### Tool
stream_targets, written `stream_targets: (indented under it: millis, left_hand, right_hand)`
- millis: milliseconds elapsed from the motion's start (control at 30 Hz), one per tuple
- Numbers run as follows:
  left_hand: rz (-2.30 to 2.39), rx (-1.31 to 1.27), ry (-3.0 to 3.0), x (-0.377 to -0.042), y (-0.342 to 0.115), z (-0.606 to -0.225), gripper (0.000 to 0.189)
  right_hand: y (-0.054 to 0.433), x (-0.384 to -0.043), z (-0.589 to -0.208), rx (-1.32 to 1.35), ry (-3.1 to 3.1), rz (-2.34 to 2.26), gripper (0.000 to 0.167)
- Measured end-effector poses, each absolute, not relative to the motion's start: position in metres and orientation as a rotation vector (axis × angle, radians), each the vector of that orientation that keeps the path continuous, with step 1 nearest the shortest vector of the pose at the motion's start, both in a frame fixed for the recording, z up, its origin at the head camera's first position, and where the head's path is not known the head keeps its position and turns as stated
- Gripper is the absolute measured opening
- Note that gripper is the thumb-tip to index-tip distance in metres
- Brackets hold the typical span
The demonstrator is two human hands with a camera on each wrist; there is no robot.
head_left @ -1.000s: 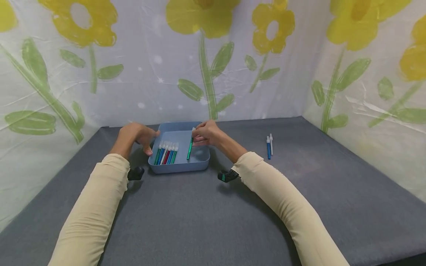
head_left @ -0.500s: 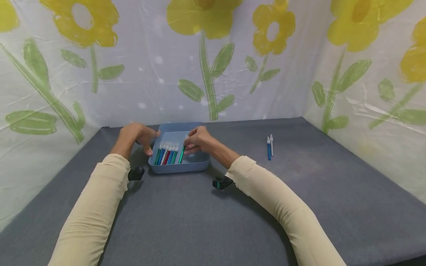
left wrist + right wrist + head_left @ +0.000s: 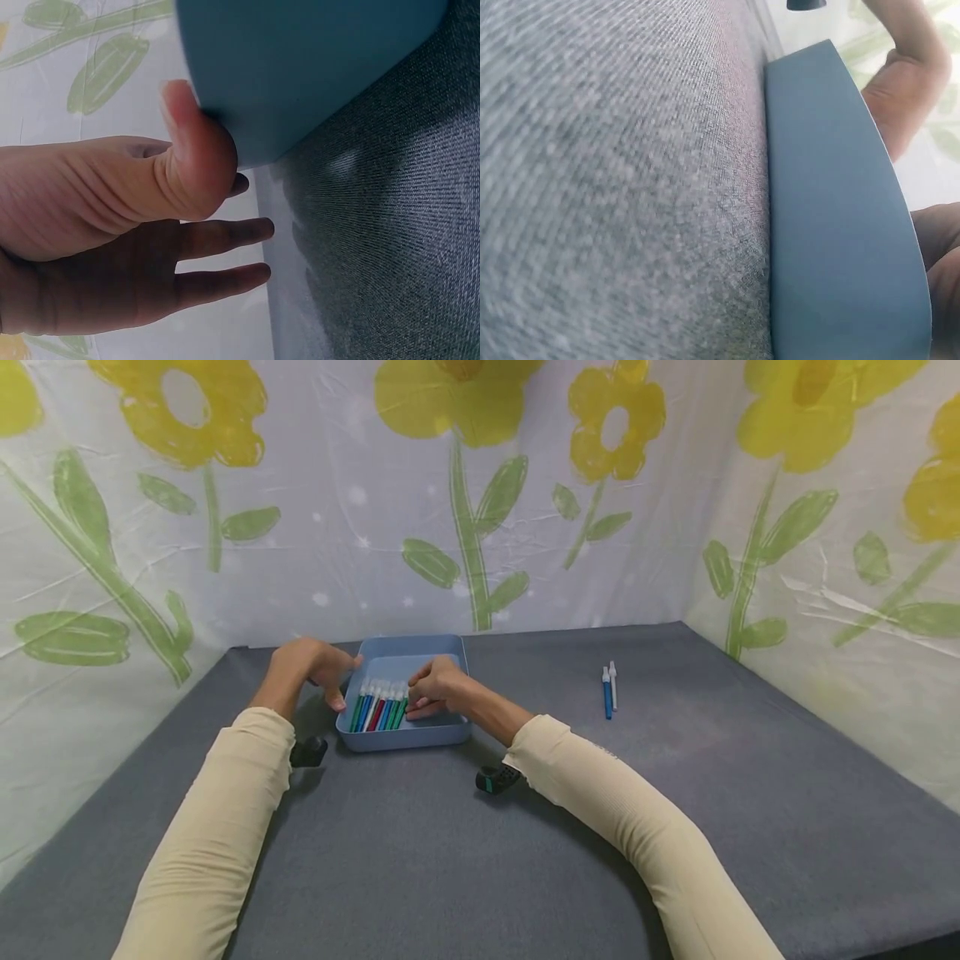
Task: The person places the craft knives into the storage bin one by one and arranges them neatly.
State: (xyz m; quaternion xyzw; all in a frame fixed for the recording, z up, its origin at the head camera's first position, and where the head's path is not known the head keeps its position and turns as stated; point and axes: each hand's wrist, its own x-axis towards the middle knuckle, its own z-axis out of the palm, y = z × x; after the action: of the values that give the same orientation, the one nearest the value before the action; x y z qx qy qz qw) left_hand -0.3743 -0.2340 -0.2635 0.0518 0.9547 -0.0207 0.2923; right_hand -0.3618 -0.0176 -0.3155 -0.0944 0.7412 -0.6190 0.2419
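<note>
In the head view, several capped markers in green, blue, white and red lie side by side in the left part of a blue tray. My right hand reaches over the tray's right side and pinches a green marker at the right end of that row, its cap partly hidden by the fingers. At the tray's left wall is my left hand; its thumb touches the wall while the other fingers extend fairly straight. The right wrist view shows mostly the tray's outer wall.
Off to the right on the grey cloth lie a blue marker and a white marker, side by side. A flower-printed curtain rises behind the table. Dark wrist devices sit under both wrists.
My right hand has moved left and slightly toward me, bringing the green marker from the tray's right part up against the row. My left hand stays at the tray's left wall.
</note>
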Motion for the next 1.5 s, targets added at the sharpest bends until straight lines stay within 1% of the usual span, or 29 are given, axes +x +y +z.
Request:
stream_targets:
  millis: [300,433,700,1000,1167,1333,1400,1500]
  left_hand:
    - [-0.034,0.127,2.546,-0.376,-0.236,-0.264,0.112]
    - [-0.039,0.123,2.545,-0.377,-0.236,-0.263,0.113]
    - [-0.058,0.123,2.56,-0.378,-0.235,-0.262,0.113]
    - [-0.049,0.13,2.551,-0.375,-0.235,-0.262,0.115]
    - [-0.02,0.123,2.547,-0.375,-0.235,-0.263,0.115]
    - [-0.004,0.116,2.541,-0.374,-0.236,-0.263,0.116]
    - [-0.007,0.118,2.54,-0.374,-0.236,-0.262,0.116]
    - [-0.019,0.13,2.543,-0.373,-0.236,-0.262,0.115]
  right_hand:
    - [-0.014,-0.362,-0.31,-0.246,2.034,-1.671,0.043]
    - [-0.01,-0.365,-0.298,-0.262,2.021,-1.667,0.043]
    - [0.002,-0.371,-0.265,-0.315,1.986,-1.801,0.033]
    - [0.011,-0.377,-0.258,-0.284,1.954,-1.847,0.033]
    - [0.029,-0.388,-0.252,-0.283,1.952,-1.889,0.034]
    - [0.056,-0.403,-0.244,-0.189,1.906,-1.986,0.034]
    - [0.069,-0.41,-0.241,-0.147,1.892,-2.026,0.03]
    - [0.088,-0.418,-0.239,-0.108,1.908,-2.048,0.02]
